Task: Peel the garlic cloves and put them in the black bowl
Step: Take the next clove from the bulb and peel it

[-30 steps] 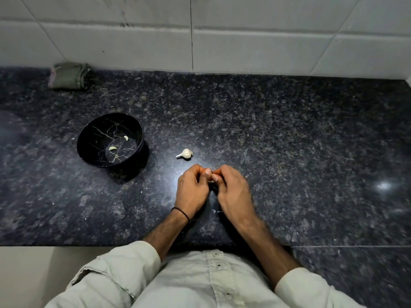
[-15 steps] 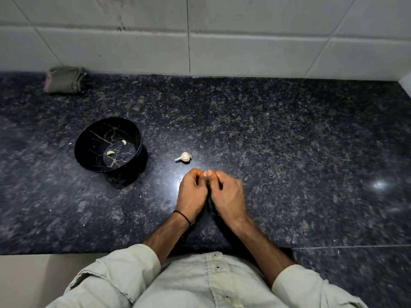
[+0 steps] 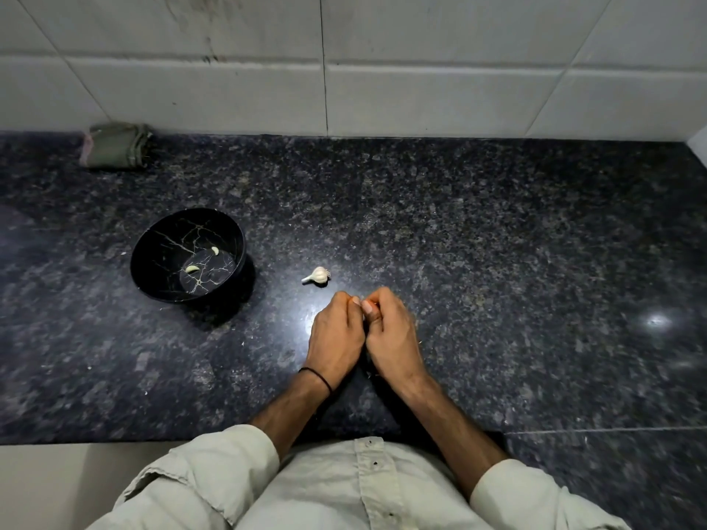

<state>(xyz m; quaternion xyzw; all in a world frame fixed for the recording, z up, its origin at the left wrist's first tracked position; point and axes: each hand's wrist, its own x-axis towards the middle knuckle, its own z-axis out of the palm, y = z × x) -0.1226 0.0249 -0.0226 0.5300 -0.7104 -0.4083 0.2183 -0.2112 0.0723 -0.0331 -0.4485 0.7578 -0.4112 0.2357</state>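
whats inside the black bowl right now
Two peeled garlic cloves lie apart, low in the black bowl, with nothing else showing. The inside of its near wall is hidden below the rim, so anything tucked there cannot be seen.

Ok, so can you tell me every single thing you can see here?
black bowl: one, black with gold cracks, left on the counter
peeled cloves: two, pale yellow, inside the black bowl
garlic bulb: one, white, on the counter between the bowl and the hands
cloth: one, green, folded, back left by the wall
counter: one, dark speckled stone
wall tiles: several, white, behind the counter
shirt: one, pale, bottom edge
wristband: one, black, on the left wrist
left hand: one, fingers curled, against the right hand
right hand: one, fingers curled; what the two pinch is hidden
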